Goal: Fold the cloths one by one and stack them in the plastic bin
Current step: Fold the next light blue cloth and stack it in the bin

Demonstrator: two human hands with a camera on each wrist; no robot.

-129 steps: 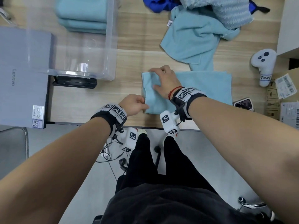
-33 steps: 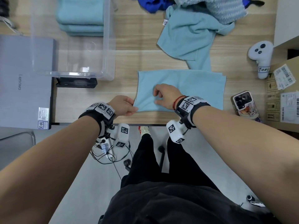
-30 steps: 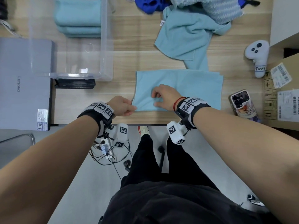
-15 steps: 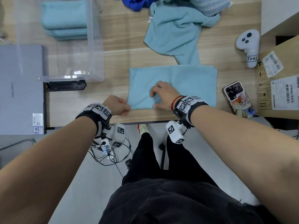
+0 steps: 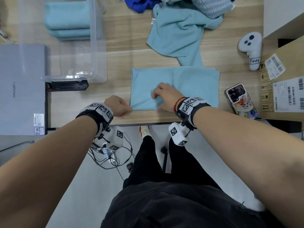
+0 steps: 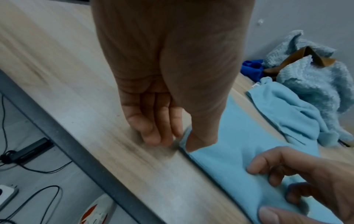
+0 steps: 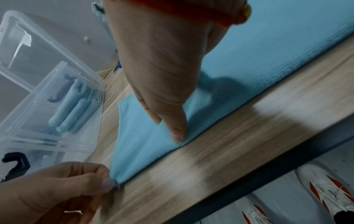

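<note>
The folded light-blue cloth (image 5: pixel 189 83) lies flat near the desk's (image 5: pixel 125 61) front edge, squarer to that edge than a second ago. The left hand (image 5: pixel 117 106) still pinches its near-left corner; the right hand (image 5: pixel 166 96) rests mid-cloth, fingers bent, thumb pressing the near hem. Judgement: alignment done, another fold due. The clear plastic bin (image 5: pixel 97 46) at the back-left holds stacked folded cloths (image 5: pixel 67 22), cut off by the frame. Whether the right fingers grip fabric is unclear.

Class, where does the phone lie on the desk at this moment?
In the head view, the phone lies camera-side up near the desk's front edge, right of the flat cloth, beside the cardboard box.
</note>
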